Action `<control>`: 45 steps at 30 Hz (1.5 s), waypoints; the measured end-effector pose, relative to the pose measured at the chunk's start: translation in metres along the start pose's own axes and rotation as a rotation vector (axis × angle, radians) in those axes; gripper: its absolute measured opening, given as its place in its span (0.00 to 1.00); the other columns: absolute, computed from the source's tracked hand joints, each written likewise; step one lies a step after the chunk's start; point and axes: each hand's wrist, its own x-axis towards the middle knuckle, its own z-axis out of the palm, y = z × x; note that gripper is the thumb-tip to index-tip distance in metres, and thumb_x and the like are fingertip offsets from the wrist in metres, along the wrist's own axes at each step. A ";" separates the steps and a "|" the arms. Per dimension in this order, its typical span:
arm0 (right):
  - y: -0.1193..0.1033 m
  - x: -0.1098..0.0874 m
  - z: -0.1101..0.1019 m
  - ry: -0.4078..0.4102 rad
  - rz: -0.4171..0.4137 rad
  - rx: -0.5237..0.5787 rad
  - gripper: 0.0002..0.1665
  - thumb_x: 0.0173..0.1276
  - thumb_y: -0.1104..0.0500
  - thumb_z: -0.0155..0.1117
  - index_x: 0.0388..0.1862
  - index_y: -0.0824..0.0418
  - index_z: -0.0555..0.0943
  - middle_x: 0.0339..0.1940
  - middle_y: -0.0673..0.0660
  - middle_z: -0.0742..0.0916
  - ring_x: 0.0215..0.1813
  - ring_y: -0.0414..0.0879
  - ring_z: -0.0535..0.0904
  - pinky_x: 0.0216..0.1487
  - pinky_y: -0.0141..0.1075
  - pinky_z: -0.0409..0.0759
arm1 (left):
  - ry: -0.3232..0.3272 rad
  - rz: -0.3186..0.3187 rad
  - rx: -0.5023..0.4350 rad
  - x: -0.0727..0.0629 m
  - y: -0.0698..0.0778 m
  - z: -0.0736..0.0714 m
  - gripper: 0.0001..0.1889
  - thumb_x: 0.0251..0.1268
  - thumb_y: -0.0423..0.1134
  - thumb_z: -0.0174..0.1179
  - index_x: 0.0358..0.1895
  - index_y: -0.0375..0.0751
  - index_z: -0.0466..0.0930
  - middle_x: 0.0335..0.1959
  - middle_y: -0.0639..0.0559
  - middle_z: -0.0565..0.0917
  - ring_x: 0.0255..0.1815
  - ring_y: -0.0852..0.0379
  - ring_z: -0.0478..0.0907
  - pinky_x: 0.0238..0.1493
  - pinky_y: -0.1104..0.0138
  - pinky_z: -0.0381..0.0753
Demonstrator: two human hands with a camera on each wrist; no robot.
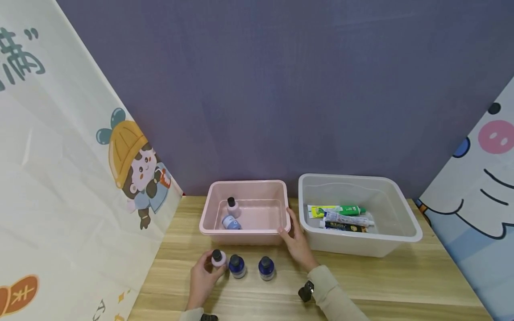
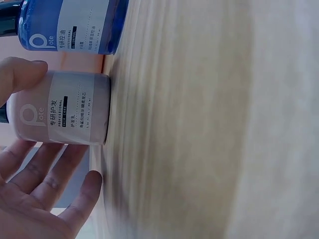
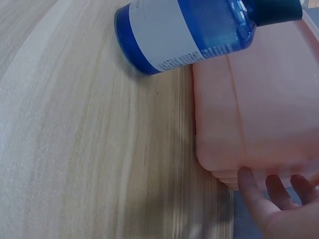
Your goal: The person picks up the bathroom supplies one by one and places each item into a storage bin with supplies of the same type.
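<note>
Beside two dark blue bottles, my left hand [image 1: 203, 273] holds a small pink bottle [image 2: 65, 107] with a black cap, thumb on one side and fingers on the other. It stands upright, its base at the wooden tabletop. The nearer blue bottle [image 1: 237, 266] is just right of it; the other blue bottle [image 1: 266, 268] stands farther right. My right hand [image 1: 296, 240] grips the front right corner of a pink plastic bin [image 1: 245, 238], thumb at the front rim and fingers along the side. Inside the bin, a pink bottle [image 1: 233, 208] stands behind a bottle with a blue label [image 1: 230, 222] lying tilted.
Right of the pink bin is a larger white bin [image 1: 353, 245] with several toothpaste tubes [image 1: 341, 218] in it. A dark blue-grey panel [image 1: 257, 98] rises behind both bins. Printed sheets border the wooden table [image 1: 168, 267] on the left and right.
</note>
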 end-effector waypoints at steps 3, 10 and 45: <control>-0.001 -0.001 0.000 -0.001 0.010 -0.014 0.44 0.73 0.40 0.63 0.81 0.25 0.51 0.86 0.56 0.56 0.84 0.64 0.52 0.78 0.67 0.49 | 0.006 -0.007 -0.029 -0.001 -0.001 -0.001 0.31 0.45 0.31 0.80 0.58 0.37 0.81 0.51 0.41 0.88 0.52 0.47 0.84 0.54 0.64 0.82; -0.004 -0.001 0.000 -0.003 0.003 0.007 0.45 0.75 0.45 0.63 0.82 0.30 0.51 0.86 0.57 0.54 0.84 0.63 0.51 0.79 0.65 0.48 | 0.044 0.010 -0.046 -0.003 -0.002 -0.003 0.32 0.43 0.31 0.81 0.57 0.34 0.81 0.52 0.37 0.88 0.54 0.42 0.85 0.58 0.54 0.83; -0.002 -0.001 0.000 0.002 -0.010 0.003 0.45 0.76 0.48 0.62 0.82 0.29 0.50 0.86 0.57 0.55 0.84 0.63 0.51 0.79 0.66 0.48 | 0.083 -0.091 -0.280 0.006 0.030 -0.023 0.30 0.50 0.22 0.73 0.61 0.31 0.76 0.55 0.34 0.79 0.55 0.40 0.82 0.48 0.71 0.85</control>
